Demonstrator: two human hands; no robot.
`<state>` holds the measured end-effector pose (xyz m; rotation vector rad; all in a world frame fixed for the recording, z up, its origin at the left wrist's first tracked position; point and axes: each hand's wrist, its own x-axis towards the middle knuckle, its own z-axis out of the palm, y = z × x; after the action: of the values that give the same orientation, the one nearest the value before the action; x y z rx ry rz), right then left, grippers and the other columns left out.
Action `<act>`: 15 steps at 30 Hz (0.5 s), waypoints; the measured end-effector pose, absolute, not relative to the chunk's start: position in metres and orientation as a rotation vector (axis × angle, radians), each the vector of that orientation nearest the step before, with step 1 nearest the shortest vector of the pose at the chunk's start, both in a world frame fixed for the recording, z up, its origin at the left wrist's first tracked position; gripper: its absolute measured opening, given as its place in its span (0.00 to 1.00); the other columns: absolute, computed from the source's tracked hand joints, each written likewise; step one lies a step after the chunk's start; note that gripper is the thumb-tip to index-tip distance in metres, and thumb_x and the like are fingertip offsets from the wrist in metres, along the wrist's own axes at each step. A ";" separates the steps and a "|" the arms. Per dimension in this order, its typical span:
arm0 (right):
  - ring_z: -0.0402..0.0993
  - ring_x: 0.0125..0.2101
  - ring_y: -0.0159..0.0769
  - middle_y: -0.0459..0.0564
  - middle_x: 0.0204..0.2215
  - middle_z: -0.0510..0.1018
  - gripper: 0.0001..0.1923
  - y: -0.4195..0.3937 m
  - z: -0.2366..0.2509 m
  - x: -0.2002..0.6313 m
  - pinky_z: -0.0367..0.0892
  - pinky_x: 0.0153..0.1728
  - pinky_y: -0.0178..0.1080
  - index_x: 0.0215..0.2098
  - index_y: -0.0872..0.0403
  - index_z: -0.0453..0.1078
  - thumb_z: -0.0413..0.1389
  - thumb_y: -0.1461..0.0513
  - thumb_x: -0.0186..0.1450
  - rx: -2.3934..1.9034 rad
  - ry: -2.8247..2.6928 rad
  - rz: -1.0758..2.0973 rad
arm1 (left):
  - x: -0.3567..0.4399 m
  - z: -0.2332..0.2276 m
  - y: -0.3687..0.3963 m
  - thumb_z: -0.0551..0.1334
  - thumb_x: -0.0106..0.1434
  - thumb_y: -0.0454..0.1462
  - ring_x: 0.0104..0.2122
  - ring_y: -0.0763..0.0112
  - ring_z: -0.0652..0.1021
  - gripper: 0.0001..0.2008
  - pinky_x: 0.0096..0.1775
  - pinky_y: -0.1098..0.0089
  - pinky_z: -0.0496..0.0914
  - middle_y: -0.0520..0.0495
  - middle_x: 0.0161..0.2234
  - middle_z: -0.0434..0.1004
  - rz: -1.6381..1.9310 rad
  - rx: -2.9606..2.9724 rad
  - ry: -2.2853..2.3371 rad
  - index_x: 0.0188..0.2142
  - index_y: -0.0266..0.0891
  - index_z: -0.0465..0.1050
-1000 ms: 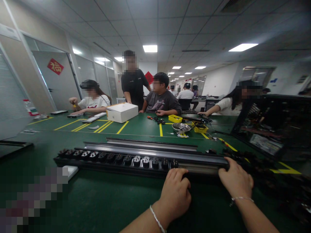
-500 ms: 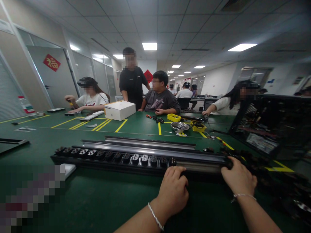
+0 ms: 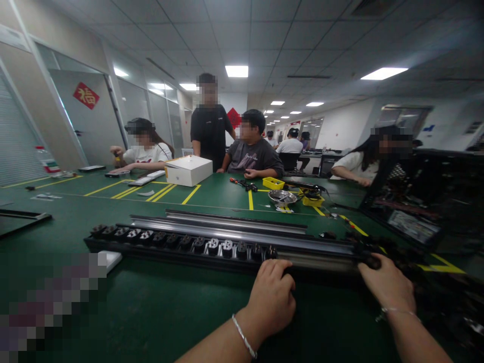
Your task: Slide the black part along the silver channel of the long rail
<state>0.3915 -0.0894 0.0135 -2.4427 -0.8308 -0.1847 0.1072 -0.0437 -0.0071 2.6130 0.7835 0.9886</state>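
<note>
I'd brace the strip (image 3: 317,260) on the table (image 3: 170,312) with the left hand (image 3: 273,290) at its near edge, its grip unclear from here, and keep level the dark piece (image 3: 373,260) that the right hand (image 3: 391,282) pinches near the strip's right end.

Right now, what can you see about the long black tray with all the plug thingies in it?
The long, narrow tray lies across the green tabletop, with black edges and a shiny, metal-looking inside. A row of small black plug-like pieces fills its left and middle; further right is a bare stretch. The left hand touches its front edge; I can't tell whether the right hand, near its right end, touches it.
</note>
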 end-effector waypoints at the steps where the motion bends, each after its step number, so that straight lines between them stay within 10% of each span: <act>1: 0.68 0.47 0.56 0.63 0.45 0.73 0.29 -0.090 0.015 0.391 0.62 0.47 0.50 0.53 0.58 0.66 0.47 0.51 0.58 -2.448 -0.829 -0.162 | 0.107 -0.007 -0.044 0.58 0.54 0.29 0.52 0.62 0.66 0.08 0.55 0.57 0.60 0.47 0.53 0.67 0.995 2.612 0.787 0.33 0.40 0.70; 15: 0.67 0.49 0.58 0.68 0.51 0.69 0.33 -0.097 0.034 0.384 0.62 0.46 0.49 0.57 0.59 0.62 0.42 0.50 0.60 -2.444 -0.689 0.048 | 0.106 -0.005 -0.044 0.58 0.53 0.28 0.52 0.60 0.66 0.09 0.55 0.55 0.61 0.46 0.53 0.67 0.969 2.629 0.770 0.33 0.40 0.71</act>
<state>0.3842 -0.0970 0.0340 -2.4444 -0.6888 0.0479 0.1058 -0.0437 -0.0046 2.6287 0.7703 0.9685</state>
